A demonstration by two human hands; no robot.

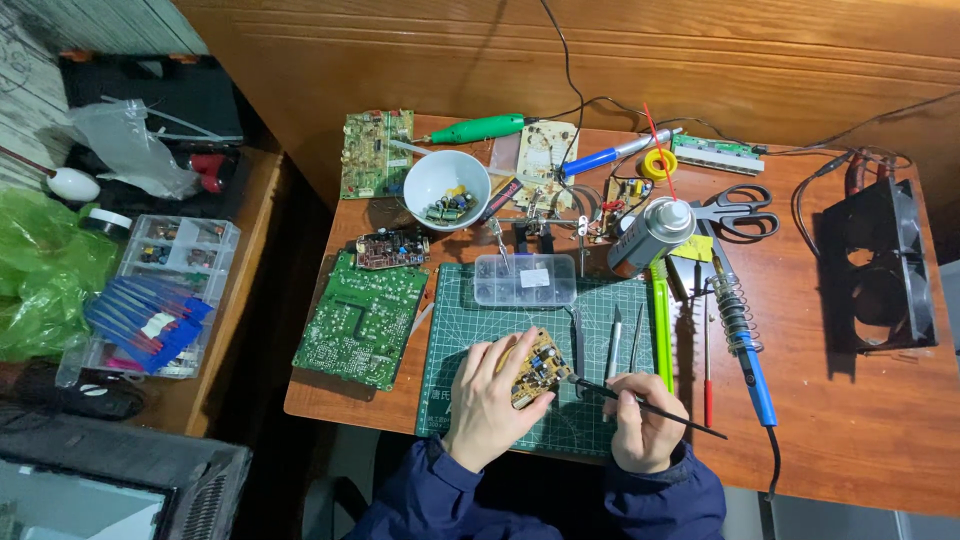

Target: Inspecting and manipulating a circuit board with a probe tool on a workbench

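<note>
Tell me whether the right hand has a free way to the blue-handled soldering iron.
Probably yes: the right hand lies near the soldering iron, with only a thin red-handled tool between them, but it already holds a thin black tool.

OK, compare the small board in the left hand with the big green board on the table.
The small board is yellowish and little; the green board is far larger. The small board is held tilted in the left hand over the cutting mat, with the right hand's thin tool at its edge; the green board lies flat and untouched beside the mat. Both are bare circuit boards.
</note>
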